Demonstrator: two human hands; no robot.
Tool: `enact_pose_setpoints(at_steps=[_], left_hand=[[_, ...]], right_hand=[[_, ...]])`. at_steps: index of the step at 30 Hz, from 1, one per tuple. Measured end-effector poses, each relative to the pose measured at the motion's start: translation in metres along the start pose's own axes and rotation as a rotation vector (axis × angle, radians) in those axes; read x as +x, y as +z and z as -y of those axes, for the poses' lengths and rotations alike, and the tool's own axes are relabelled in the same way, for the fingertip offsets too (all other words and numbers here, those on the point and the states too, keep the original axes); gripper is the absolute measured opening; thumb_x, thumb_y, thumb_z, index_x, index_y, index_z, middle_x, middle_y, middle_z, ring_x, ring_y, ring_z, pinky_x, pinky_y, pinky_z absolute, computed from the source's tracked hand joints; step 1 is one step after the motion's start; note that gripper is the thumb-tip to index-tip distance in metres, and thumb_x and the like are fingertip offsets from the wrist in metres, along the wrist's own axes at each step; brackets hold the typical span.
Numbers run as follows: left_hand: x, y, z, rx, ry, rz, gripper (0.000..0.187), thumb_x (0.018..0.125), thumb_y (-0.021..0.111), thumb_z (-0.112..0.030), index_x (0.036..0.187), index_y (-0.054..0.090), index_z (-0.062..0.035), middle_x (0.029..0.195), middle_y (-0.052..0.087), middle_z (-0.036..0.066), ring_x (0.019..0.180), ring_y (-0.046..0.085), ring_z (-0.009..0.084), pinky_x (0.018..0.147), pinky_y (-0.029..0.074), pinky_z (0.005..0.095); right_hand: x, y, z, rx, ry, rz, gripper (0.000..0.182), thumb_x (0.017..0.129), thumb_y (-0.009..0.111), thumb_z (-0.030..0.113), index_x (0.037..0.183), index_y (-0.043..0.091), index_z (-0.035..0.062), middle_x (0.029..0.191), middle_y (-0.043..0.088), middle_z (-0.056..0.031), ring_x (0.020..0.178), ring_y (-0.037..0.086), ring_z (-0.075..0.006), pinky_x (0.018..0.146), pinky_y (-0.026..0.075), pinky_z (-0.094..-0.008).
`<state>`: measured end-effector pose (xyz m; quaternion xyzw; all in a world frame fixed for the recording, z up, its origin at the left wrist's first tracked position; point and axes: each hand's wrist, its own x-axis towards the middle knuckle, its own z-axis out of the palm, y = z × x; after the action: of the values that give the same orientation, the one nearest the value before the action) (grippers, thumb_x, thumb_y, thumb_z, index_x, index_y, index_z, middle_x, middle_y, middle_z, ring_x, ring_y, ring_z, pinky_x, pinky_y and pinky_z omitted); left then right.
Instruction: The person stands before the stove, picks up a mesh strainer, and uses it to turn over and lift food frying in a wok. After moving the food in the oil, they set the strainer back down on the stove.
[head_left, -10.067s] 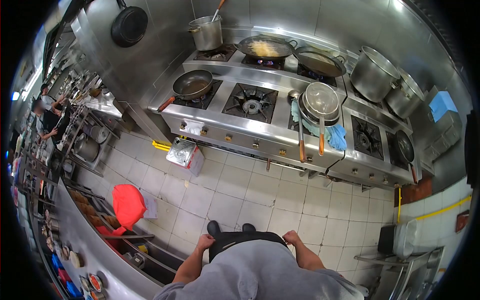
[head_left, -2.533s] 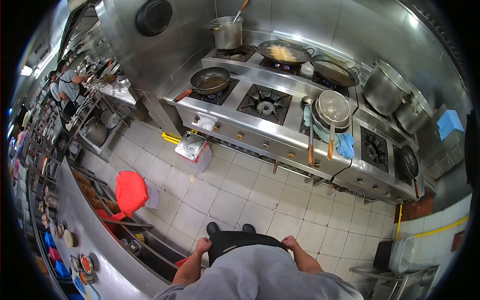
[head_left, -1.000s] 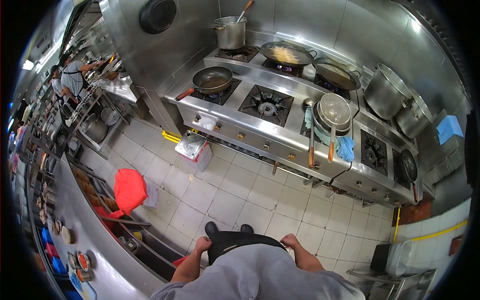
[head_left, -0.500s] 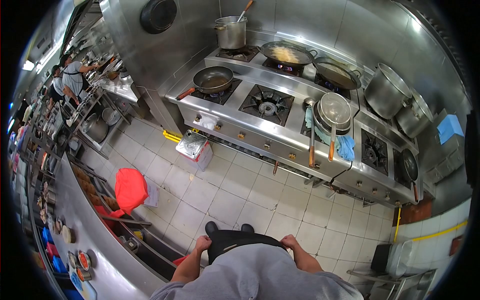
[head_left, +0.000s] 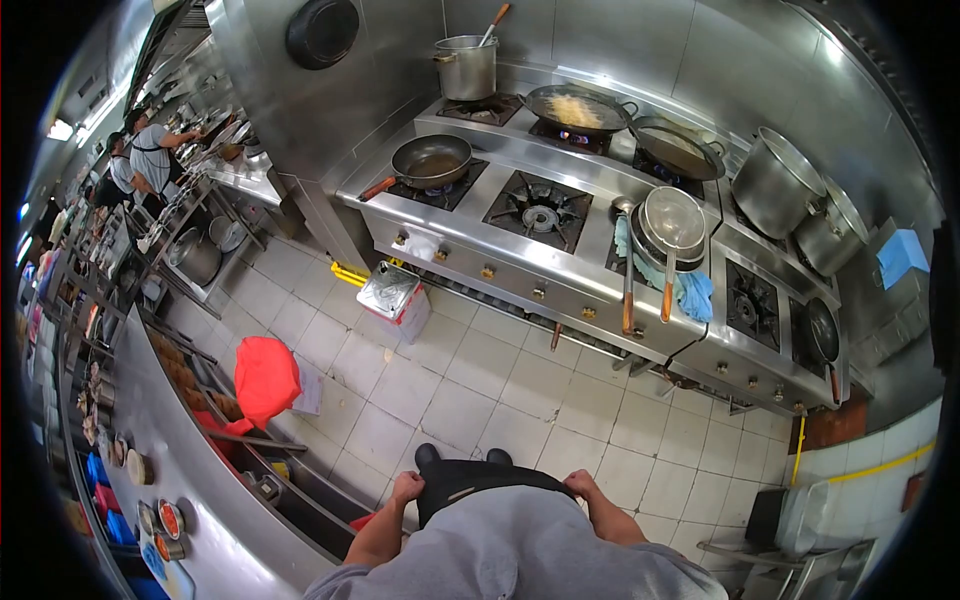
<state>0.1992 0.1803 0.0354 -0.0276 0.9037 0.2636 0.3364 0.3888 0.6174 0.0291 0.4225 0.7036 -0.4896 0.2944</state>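
My left hand (head_left: 407,488) is closed at the left edge of a black apron (head_left: 475,482), at waist height below my grey shirt (head_left: 490,545). At its right corner, my right hand (head_left: 579,484) is closed too. The cloth spans between both hands, though the fingertips are hidden. Past the apron, the toes of my dark boots (head_left: 427,454) show on the tiles. Across the floor stands a steel stove (head_left: 480,235). On it are a frying pan (head_left: 430,162), a wok with pale food in bubbling oil (head_left: 577,108), and a strainer (head_left: 673,220) resting over a pot.
A red-covered bin or stool (head_left: 266,380) and a lidded metal tin (head_left: 391,290) stand on the tiled floor (head_left: 510,400). A steel counter (head_left: 200,450) runs along my left. Large pots (head_left: 778,170) sit at the stove's right. Two people (head_left: 150,150) work far left.
The whole view shifts slightly to the right and down. Both hands stay closed at the apron's edges. Nothing on the stove has visibly been moved.
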Motion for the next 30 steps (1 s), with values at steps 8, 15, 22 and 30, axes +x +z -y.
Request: enact_pose_setpoints(at_steps=[8,15,22,30], left_hand=[[-0.004,-0.003,0.004,-0.016,-0.027,0.013,0.026,0.065,0.061,-0.021,0.082,0.065,-0.0026,0.08,0.065,0.015,0.077,0.062,0.0251,0.073,0.048,0.0337],[-0.006,0.001,0.012,-0.056,-0.033,-0.003,0.024,0.065,0.057,-0.021,0.08,0.065,-0.0039,0.082,0.064,0.017,0.081,0.062,0.0293,0.075,0.048,0.0344],[-0.008,0.002,0.009,-0.042,-0.026,0.001,0.023,0.065,0.058,-0.02,0.079,0.065,-0.0039,0.082,0.064,0.017,0.08,0.062,0.0287,0.075,0.048,0.0343],[-0.009,0.001,0.002,-0.023,-0.025,-0.001,0.023,0.064,0.058,-0.02,0.079,0.066,-0.0041,0.081,0.064,0.017,0.081,0.062,0.0289,0.075,0.048,0.0344]], right_hand=[[-0.01,0.001,0.018,0.011,-0.008,-0.021,0.015,0.066,0.059,0.009,0.075,0.066,-0.0005,0.059,0.059,-0.0091,0.049,0.054,-0.0153,0.042,0.042,-0.0284],[-0.006,0.003,0.017,-0.031,-0.049,-0.024,0.015,0.067,0.058,0.01,0.075,0.067,0.0003,0.058,0.059,-0.0086,0.048,0.053,-0.0146,0.043,0.042,-0.0288],[-0.001,0.002,0.009,-0.012,-0.003,0.009,0.016,0.067,0.063,0.012,0.075,0.067,-0.0008,0.063,0.061,-0.0093,0.053,0.057,-0.0152,0.046,0.047,-0.0275],[-0.007,0.001,-0.001,0.003,0.03,0.004,0.017,0.067,0.067,0.015,0.074,0.066,-0.0008,0.064,0.062,-0.0087,0.053,0.059,-0.0146,0.047,0.05,-0.0263]])
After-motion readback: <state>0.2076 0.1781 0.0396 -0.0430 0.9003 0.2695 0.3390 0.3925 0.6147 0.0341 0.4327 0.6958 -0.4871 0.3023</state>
